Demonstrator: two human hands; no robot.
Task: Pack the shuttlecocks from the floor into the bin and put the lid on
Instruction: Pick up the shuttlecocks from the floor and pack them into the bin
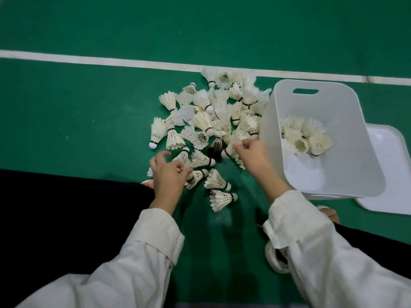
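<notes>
Green court floor [89,130], 1 white boundary line [111,61] across its far side.

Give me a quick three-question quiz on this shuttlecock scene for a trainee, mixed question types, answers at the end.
1. True or false: the lid is on the bin.
2. Where do most shuttlecocks lie? A: in the bin. B: on the floor. C: on the lid.
3. Fill in: the right hand pinches a ___.

Key: 1 false, it lies on the floor beside the bin. 2 B. 3 shuttlecock.
</notes>
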